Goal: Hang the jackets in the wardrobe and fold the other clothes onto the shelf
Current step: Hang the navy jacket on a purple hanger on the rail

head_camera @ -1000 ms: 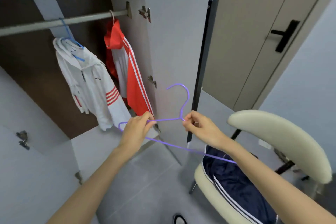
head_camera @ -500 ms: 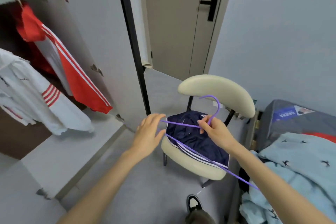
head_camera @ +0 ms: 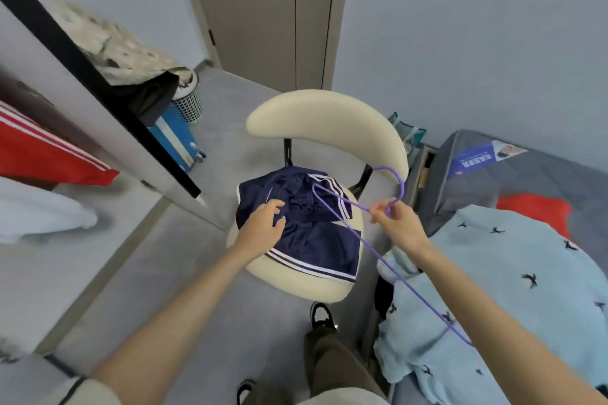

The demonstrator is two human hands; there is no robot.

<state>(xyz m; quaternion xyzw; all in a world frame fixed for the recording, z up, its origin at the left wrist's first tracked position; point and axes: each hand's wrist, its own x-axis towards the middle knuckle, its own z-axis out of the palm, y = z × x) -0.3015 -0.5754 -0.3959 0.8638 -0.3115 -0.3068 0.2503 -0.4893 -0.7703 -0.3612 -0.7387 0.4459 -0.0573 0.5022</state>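
Note:
A navy jacket (head_camera: 316, 240) with white stripes lies crumpled on the seat of a cream chair (head_camera: 325, 115). My left hand (head_camera: 263, 227) rests on the jacket's left part, with its fingers curling into the fabric. My right hand (head_camera: 398, 223) pinches a purple wire hanger (head_camera: 355, 227) at the base of its hook, holding it over the jacket's right side. A red jacket (head_camera: 42, 154) with white stripes and a white garment (head_camera: 39, 214) hang in the wardrobe at the left edge.
The open wardrobe door (head_camera: 98, 82) with its black edge juts in from the left. A bed at the right carries a light blue blanket (head_camera: 513, 289) and a red cloth (head_camera: 533, 210). A blue box (head_camera: 177, 138) and a basket (head_camera: 187, 102) stand behind the door. My shoe (head_camera: 320, 314) is near the chair.
My view has swung right and down from the wardrobe to the chair. My left hand let go of the hanger and came down onto the navy jacket; my right hand kept the hanger.

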